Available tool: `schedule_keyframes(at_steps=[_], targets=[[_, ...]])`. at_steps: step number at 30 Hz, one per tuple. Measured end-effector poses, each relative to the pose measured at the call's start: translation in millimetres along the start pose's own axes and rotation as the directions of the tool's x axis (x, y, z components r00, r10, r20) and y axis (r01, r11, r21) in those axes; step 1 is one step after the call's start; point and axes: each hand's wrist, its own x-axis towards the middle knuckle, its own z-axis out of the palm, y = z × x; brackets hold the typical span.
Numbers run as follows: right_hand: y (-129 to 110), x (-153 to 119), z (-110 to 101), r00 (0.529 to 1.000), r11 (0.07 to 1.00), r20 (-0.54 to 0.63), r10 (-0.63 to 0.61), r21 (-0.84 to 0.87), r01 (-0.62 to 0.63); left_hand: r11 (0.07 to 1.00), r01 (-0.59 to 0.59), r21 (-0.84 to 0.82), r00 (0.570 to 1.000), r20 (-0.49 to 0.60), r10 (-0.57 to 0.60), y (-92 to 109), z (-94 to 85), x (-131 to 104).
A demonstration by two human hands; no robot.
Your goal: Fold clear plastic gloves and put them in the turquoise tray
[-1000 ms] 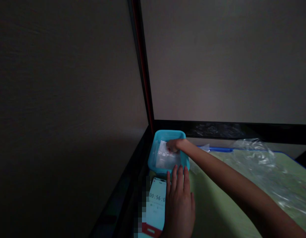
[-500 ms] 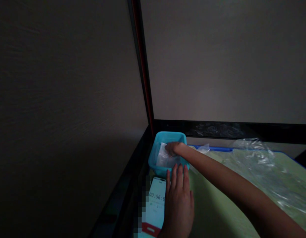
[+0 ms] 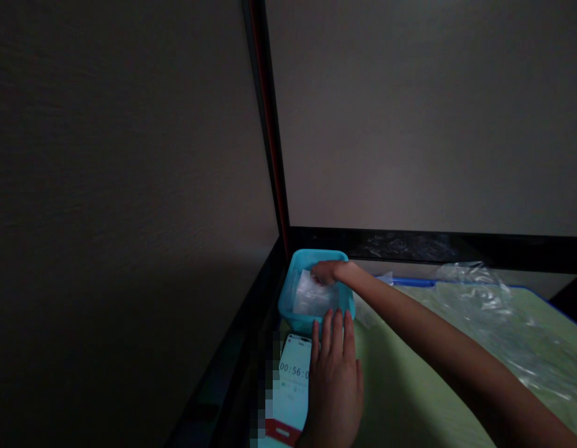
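A turquoise plastic basket (image 3: pixel 292 316) stands in the corner with white, translucent plastic packets (image 3: pixel 311 295) inside. My right hand (image 3: pixel 328 272) reaches into it from the right, its fingers curled at the upper edge of the packets; the fingertips are hidden, so what they grip does not show. My left hand (image 3: pixel 335 379) lies palm down with fingers stretched out, its tips at the front rim of the basket. Under its left side a phone (image 3: pixel 290 392) shows a running timer, partly covered by the hand.
Crumpled clear plastic sheeting (image 3: pixel 498 323) spreads over the green mat (image 3: pixel 409 398) on the right. A blue strip (image 3: pixel 414 282) lies along the mat's back edge. Dark-framed walls (image 3: pixel 432 124) close in behind and on the left.
My right hand has shifted slightly up within the basket, and more of the white packets shows beneath it. My left hand has barely moved.
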Motion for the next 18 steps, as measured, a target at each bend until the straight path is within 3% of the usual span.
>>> schedule_keyframes(at_steps=[8,18], targets=[[-2,-19,-17,0.998,0.995,0.030,0.053,-0.087,-0.050,1.000,0.004,-0.004,1.000,-0.020,-0.004,0,0.0,0],[5,-28,-15,0.999,0.995,0.003,0.049,-0.083,-0.049,1.000,-0.001,-0.008,1.000,-0.030,0.000,0,1.8,0]])
